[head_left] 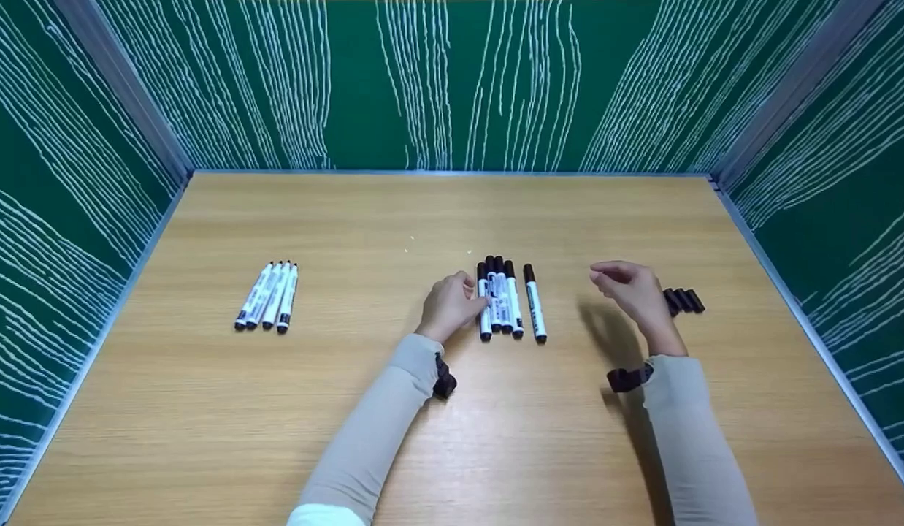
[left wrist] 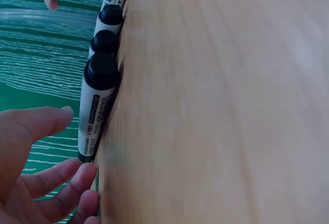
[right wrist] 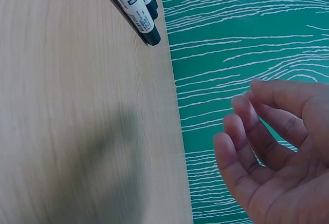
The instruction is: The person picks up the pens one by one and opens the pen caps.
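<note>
You seem at pickup, needing a pinch: left hand (head_left: 446,305) spread at white, black-capped cylindrical markers (head_left: 502,301); right of them, right hand (head_left: 634,296) curved, empty.

The 2 arms reach forward from the lower edge of the head view, the left arm (head_left: 382,424) slanting up toward the right, the right arm (head_left: 696,438) leaning slightly left. Long sleeves (head_left: 675,380) end at the wrists (head_left: 667,343). The left hand (head_left: 450,305) is loosely bent, its thumb (left wrist: 38,122) stretched out, apart from the curved fingers (left wrist: 60,196). The right hand (head_left: 633,291) turns its palm inward, 4 fingers softly curved, thumb tip (right wrist: 259,86) near the index fingertip.
</note>
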`<state>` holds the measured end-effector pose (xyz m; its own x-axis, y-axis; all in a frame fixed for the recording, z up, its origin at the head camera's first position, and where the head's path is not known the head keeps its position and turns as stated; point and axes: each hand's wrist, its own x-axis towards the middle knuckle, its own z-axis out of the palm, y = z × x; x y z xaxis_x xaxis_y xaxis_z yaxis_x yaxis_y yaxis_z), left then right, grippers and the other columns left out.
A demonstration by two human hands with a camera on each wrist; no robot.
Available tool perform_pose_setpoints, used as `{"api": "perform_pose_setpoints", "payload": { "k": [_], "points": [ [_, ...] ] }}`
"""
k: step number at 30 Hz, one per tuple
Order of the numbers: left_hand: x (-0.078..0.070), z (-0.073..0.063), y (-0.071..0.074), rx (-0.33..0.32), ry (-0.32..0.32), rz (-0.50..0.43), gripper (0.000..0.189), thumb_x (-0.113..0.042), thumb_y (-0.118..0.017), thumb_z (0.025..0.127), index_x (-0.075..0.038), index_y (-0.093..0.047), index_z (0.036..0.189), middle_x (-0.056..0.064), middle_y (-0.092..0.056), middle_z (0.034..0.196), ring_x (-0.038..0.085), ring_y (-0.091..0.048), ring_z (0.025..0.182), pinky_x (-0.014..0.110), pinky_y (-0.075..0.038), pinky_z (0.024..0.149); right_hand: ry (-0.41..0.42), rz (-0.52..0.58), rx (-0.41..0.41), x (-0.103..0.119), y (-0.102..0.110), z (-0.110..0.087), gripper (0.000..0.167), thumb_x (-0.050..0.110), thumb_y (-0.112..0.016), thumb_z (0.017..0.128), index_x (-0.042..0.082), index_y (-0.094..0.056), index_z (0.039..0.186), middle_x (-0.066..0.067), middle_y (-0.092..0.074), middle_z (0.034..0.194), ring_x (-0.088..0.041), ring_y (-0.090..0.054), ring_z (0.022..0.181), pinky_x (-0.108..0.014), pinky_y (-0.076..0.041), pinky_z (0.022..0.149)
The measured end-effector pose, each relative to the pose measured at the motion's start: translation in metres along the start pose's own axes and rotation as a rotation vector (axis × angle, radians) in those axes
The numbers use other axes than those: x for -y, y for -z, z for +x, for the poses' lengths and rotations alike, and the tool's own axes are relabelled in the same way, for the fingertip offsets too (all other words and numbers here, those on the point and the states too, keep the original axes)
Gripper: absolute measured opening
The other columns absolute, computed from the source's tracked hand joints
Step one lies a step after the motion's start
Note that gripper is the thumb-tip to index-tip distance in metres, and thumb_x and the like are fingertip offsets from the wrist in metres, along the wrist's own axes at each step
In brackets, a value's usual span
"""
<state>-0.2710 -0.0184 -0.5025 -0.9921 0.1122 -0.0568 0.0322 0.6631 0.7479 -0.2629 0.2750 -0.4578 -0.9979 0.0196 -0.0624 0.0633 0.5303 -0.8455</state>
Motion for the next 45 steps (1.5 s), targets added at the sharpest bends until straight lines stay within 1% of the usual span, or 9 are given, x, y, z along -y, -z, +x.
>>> {"api": "perform_pose_setpoints", "payload": {
  "k": [10, 15, 19, 23, 27, 33, 37, 41, 45],
  "points": [
    [-0.001, 0.001, -0.002, -0.014, 0.013, 0.062, 0.044, -0.040, -0.076, 0.080, -0.009, -0.063, 0.108, 0.000, -0.064, 0.092, 0.016, -0.058, 0.083, 0.031, -0.049, 0.077, -0.015, 0.032, 0.032, 0.001, -0.002, 0.001, 0.044, 0.028, -0.059, 0.096, -0.003, -0.058, 0.127, -0.008, -0.064, 0.108, -0.001, -0.060, 0.082, -0.020, -0.054, 0.079],
    [-0.003, 0.003, -0.003, -0.023, 0.023, 0.109, 0.039, -0.038, -0.077, 0.078, -0.010, -0.065, 0.103, -0.001, -0.063, 0.087, 0.017, -0.058, 0.080, 0.031, -0.049, 0.074, -0.009, 0.045, 0.040, -0.003, -0.003, 0.004, 0.041, 0.022, -0.059, 0.096, -0.005, -0.058, 0.126, -0.008, -0.065, 0.104, 0.001, -0.059, 0.079, -0.017, -0.053, 0.074],
    [-0.004, 0.004, -0.003, -0.021, 0.036, 0.124, 0.035, -0.033, -0.076, 0.077, -0.010, -0.066, 0.102, 0.000, -0.065, 0.090, 0.017, -0.059, 0.082, 0.032, -0.049, 0.076, -0.003, 0.029, 0.055, -0.002, -0.004, 0.002, 0.043, 0.026, -0.059, 0.096, -0.004, -0.058, 0.127, -0.011, -0.065, 0.106, -0.001, -0.060, 0.081, -0.019, -0.053, 0.077],
    [-0.003, 0.004, -0.001, -0.006, 0.053, 0.085, 0.026, -0.023, -0.073, 0.078, -0.008, -0.064, 0.098, 0.001, -0.063, 0.090, 0.017, -0.056, 0.081, 0.029, -0.048, 0.075, -0.010, 0.013, 0.068, -0.003, -0.005, 0.000, 0.048, 0.033, -0.059, 0.095, -0.001, -0.057, 0.129, -0.016, -0.063, 0.114, -0.010, -0.063, 0.092, -0.023, -0.054, 0.083],
    [-0.001, 0.005, 0.003, 0.010, 0.066, 0.010, 0.013, -0.012, -0.070, 0.077, -0.009, -0.058, 0.081, -0.001, -0.054, 0.077, 0.014, -0.050, 0.070, 0.023, -0.043, 0.064, -0.025, 0.015, 0.071, -0.004, -0.007, 0.001, 0.047, 0.033, -0.060, 0.095, 0.000, -0.057, 0.129, -0.010, -0.064, 0.113, -0.019, -0.062, 0.101, -0.027, -0.054, 0.086],
    [0.002, 0.009, 0.009, 0.047, 0.078, -0.030, 0.028, -0.006, -0.067, 0.077, -0.014, -0.046, 0.060, -0.003, -0.044, 0.062, 0.010, -0.043, 0.053, 0.020, -0.038, 0.050, -0.003, 0.004, 0.088, -0.005, -0.009, 0.002, 0.045, 0.030, -0.059, 0.095, 0.000, -0.058, 0.128, -0.004, -0.065, 0.109, -0.015, -0.063, 0.095, -0.027, -0.054, 0.084],
    [0.004, 0.010, 0.013, 0.062, 0.083, -0.042, 0.019, -0.006, -0.069, 0.077, -0.010, -0.056, 0.065, 0.000, -0.052, 0.068, 0.010, -0.048, 0.057, 0.020, -0.044, 0.053, 0.010, 0.003, 0.090, -0.004, -0.010, 0.002, 0.044, 0.029, -0.060, 0.095, 0.000, -0.058, 0.127, -0.012, -0.064, 0.114, -0.011, -0.063, 0.093, -0.022, -0.053, 0.082],
    [0.007, 0.008, 0.018, 0.046, 0.079, -0.077, 0.005, -0.007, -0.068, 0.078, -0.004, -0.064, 0.078, 0.001, -0.056, 0.074, 0.011, -0.051, 0.061, 0.020, -0.045, 0.055, 0.008, 0.008, 0.093, -0.003, -0.011, 0.002, 0.043, 0.028, -0.060, 0.095, 0.000, -0.059, 0.127, -0.020, -0.062, 0.120, -0.017, -0.063, 0.099, -0.017, -0.052, 0.080],
    [0.008, 0.007, 0.024, 0.013, 0.064, -0.124, 0.015, -0.008, -0.065, 0.080, 0.001, -0.066, 0.091, 0.006, -0.062, 0.082, 0.011, -0.052, 0.060, 0.019, -0.043, 0.049, 0.003, 0.004, 0.097, -0.004, -0.012, 0.002, 0.044, 0.029, -0.060, 0.095, -0.001, -0.059, 0.127, -0.022, -0.061, 0.122, -0.022, -0.063, 0.102, -0.020, -0.053, 0.082]
  ]
}}
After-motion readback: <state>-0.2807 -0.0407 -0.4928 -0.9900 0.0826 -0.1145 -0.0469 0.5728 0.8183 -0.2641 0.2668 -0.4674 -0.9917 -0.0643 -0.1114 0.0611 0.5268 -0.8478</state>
